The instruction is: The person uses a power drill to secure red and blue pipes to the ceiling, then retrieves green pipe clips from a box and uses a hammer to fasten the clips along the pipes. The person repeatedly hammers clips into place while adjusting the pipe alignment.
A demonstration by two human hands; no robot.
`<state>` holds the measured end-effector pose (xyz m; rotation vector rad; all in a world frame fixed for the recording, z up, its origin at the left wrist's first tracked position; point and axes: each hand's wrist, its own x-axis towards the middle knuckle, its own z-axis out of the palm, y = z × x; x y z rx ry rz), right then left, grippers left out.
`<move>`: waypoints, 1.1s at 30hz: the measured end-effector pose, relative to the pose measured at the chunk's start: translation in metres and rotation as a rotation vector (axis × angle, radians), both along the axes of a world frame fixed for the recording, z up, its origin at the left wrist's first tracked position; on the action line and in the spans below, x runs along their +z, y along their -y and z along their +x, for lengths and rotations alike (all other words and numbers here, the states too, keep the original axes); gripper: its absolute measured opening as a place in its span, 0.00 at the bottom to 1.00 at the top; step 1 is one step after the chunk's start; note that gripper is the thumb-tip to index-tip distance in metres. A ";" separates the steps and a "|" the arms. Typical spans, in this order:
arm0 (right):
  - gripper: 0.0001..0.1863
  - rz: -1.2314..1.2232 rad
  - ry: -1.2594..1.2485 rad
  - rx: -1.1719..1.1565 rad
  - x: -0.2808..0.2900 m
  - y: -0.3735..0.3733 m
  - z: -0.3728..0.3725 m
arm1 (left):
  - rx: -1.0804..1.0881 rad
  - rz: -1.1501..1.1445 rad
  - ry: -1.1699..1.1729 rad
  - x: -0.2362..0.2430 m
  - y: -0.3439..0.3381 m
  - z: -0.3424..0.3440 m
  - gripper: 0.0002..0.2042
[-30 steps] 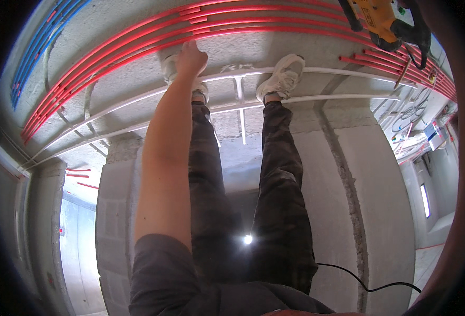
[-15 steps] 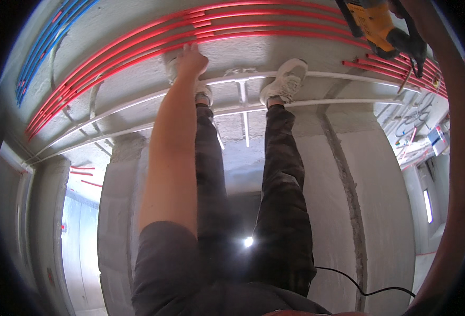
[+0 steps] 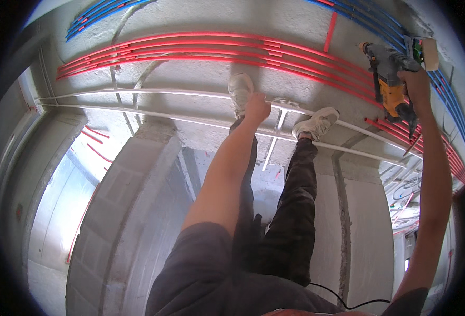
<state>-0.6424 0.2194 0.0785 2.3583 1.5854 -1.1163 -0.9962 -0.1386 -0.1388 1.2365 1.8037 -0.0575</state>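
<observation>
My right hand (image 3: 416,87) grips a yellow and black power tool (image 3: 393,89) that looks like a drill, held out at the far right over the red and blue pipes. My left hand (image 3: 257,109) is closed, reaching beside my left shoe (image 3: 241,92). Its fingers curl away from view, and anything inside them is hidden. Red pipes (image 3: 190,45) lie in parallel rows on the rough floor beyond my feet. Nearer to me two white pipes (image 3: 185,92) cross the floor, passing by my shoes.
Blue pipes (image 3: 103,16) lie at the far left, and more blue pipes (image 3: 448,113) run at the right. My right shoe (image 3: 317,124) stands by the white pipes. A black cable (image 3: 343,302) trails beside my waist. A grey wall section (image 3: 122,200) rises at the left.
The view has shifted, bringing the whole power tool and my right hand into sight. My left hand has drawn back from the red pipes toward my shoes.
</observation>
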 end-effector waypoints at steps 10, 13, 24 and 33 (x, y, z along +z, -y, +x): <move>0.05 -0.030 0.233 0.532 -0.032 0.000 0.023 | 0.234 -0.143 0.049 0.081 0.073 -0.134 0.16; 0.13 0.133 0.037 0.282 -0.018 0.014 0.006 | 0.239 -0.197 0.017 0.093 0.090 -0.183 0.15; 0.15 0.191 0.546 0.960 -0.025 0.025 0.019 | 0.186 -0.299 0.004 0.126 0.056 -0.208 0.15; 0.15 -0.036 0.115 0.135 0.019 -0.010 0.003 | 0.358 -0.222 0.149 0.131 -0.003 -0.088 0.17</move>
